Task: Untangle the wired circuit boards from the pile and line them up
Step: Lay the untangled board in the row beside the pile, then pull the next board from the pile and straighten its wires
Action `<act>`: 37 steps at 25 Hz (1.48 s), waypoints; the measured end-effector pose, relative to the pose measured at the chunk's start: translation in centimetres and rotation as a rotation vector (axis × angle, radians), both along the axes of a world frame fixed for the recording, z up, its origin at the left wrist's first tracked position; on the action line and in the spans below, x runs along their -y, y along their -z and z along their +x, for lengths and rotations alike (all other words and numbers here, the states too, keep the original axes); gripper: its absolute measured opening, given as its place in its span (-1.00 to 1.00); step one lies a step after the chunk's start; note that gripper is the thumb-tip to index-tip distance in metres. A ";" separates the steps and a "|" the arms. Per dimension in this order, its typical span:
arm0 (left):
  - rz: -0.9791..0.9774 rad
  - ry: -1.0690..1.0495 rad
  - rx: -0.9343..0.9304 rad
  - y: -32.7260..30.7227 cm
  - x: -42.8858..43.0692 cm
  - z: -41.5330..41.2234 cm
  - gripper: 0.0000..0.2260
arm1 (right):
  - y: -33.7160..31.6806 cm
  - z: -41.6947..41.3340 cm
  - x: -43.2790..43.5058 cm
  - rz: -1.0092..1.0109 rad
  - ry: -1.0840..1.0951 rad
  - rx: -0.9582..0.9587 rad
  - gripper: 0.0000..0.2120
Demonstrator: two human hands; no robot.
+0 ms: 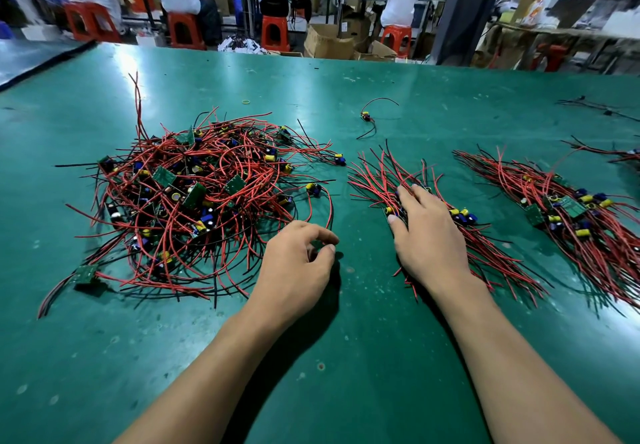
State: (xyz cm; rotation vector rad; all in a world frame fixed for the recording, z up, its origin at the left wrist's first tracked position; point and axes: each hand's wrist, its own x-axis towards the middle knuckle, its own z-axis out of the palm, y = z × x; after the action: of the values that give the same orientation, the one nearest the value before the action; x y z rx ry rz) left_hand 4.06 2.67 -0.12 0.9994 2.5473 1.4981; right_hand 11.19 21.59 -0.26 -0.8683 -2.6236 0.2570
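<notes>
My right hand (429, 235) presses flat on the aligned boards (377, 180); my left hand (298, 263) curls beside the pile (194, 184), grasp indiscernible.

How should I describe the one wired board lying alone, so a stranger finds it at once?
On the green table, find the tangled pile at left and the lined-up bundle under the right hand. Beyond the gap between them lies the lone board, with a yellow part. Unlike its neighbours, it lies apart, touching no other board.
</notes>
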 end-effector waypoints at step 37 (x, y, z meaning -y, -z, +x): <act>0.503 0.322 0.982 -1.1 -0.1 0.9 -0.49 | -4.7 0.0 3.2 -1.914 -0.361 -0.908 -0.79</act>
State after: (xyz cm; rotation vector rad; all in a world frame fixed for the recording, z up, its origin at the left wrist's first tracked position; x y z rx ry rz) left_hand 4.98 2.79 1.03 0.4396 1.3177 1.8959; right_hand 11.17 18.40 4.49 -0.3334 -0.9877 2.5820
